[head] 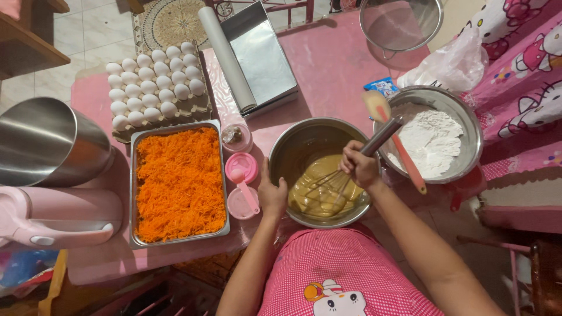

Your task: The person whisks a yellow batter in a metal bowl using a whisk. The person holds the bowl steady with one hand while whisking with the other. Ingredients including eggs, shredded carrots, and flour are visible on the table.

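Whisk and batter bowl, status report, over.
Right hand grips whisk in batter. Left hand steadies bowl rim. Flour bowl and spatula close right.

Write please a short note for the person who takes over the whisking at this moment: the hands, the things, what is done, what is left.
Right hand grips the whisk, its wires in tan batter.
Left hand steadies the mixing bowl by its rim.
Flour bowl, with a spatula resting on it, is right of it; tray of grated carrot and eggs are left.
Done: batter looks smooth.
Left: flour and carrot are not yet in.
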